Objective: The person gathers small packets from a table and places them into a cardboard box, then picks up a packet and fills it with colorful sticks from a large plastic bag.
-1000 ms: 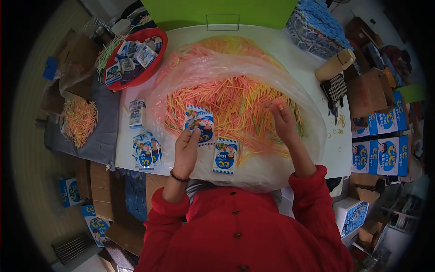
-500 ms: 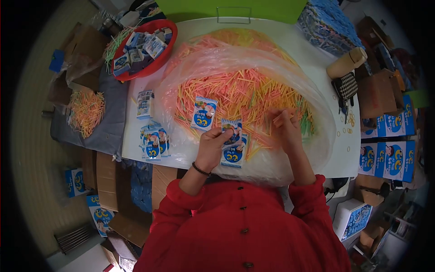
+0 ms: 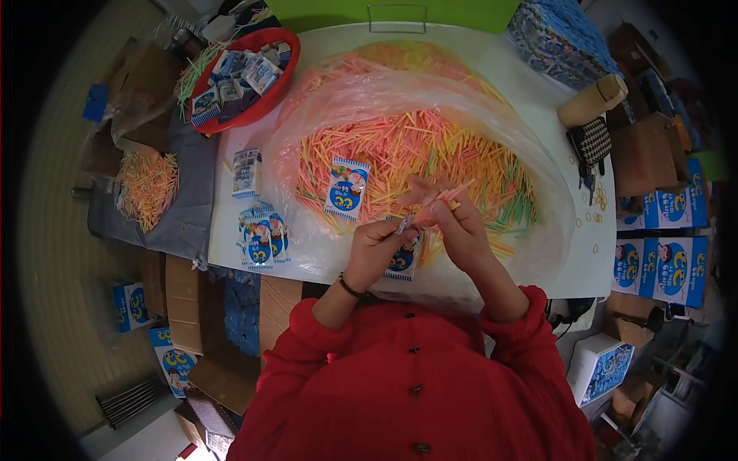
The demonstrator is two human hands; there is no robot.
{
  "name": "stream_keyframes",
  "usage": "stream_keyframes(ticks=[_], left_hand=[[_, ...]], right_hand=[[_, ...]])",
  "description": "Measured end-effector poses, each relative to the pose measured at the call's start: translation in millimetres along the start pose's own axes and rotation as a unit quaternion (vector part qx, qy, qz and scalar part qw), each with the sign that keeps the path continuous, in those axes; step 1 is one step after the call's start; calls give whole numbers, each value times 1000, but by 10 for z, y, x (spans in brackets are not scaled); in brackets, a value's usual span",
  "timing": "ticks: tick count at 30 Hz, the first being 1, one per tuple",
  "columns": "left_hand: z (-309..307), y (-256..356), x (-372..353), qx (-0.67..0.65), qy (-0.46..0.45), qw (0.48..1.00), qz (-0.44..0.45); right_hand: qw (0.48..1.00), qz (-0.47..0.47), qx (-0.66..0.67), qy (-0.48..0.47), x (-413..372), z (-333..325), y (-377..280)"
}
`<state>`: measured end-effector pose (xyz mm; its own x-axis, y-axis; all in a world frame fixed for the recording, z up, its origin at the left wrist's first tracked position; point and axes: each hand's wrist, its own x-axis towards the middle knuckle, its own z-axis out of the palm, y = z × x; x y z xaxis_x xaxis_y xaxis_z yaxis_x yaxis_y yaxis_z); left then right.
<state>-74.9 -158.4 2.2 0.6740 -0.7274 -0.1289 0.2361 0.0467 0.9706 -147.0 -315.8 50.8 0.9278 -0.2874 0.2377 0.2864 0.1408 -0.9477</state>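
Red sleeves [image 3: 415, 384] fill the bottom of the head view; both hands are up over the near edge of the pile.

- left hand [image 3: 380, 247]: fingers pinched on a small packet [image 3: 405, 224], seen nearly edge-on and held just above the pile. Dark bracelet [image 3: 350, 286] on that wrist.
- right hand [image 3: 463, 229]: fingers closed on a few pink sticks [image 3: 450, 194], which angle up and to the right from the grip. Lower ends meet the packet between the two hands. Can't tell if they're inside it.
- hands are touching or nearly so, with the held packet between them.
- second packet [image 3: 400, 263] lies flat right under the hands, partly hidden by the left one.
- third packet [image 3: 346, 187] lies face up on the pile, left of the hands.
- stick pile [image 3: 430, 146]: orange, pink, yellow, some green, spread on a clear plastic bag [image 3: 538, 230] that covers most of the white table [image 3: 538, 92].
- left table edge: single packet [image 3: 246, 173], then a small stack of packets [image 3: 260, 238] nearer the person.
- red bowl [image 3: 265, 110] at the far left corner, full of packets.
- grey cloth [image 3: 188, 223] left of the table, with a smaller heap of sticks [image 3: 146, 188] on it.
- right side: cardboard tube [image 3: 592, 100], houndstooth pouch [image 3: 590, 142], loose rubber bands [image 3: 592, 203] on the table.
- blue printed boxes [image 3: 661, 265] off the right edge, more on the floor at the left.
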Motion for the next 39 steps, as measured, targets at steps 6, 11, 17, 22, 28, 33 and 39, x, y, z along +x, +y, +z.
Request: stream_keyframes(ticks=[6,11,17,22,28,33,39], left_hand=[[-21,-138,15,-71,-29,997,-9],[-107,-323,137,-94,-121,986,58],[11,-26,98,-156,-78,985,-12],[-127,-109,-73,-134,-48,988,61],[-156,-97,-202,-115,-23,987,107],[-494,235,-698,-205,120,964,119],[-1486,302,-729,355,361,855,113]], right_hand=[[947,-14,-306,-100,-65,-31,-4],[968,-45,-222,-110,-52,-160,-8],[984,-45,123,118,-22,-134,-82],[994,38,-60,81,-65,-129,-203],[940,-63,-324,-81,-28,83,-258],[949,-83,-303,-33,-106,-144,-307],[965,18,-178,194,-361,-1025,-309]])
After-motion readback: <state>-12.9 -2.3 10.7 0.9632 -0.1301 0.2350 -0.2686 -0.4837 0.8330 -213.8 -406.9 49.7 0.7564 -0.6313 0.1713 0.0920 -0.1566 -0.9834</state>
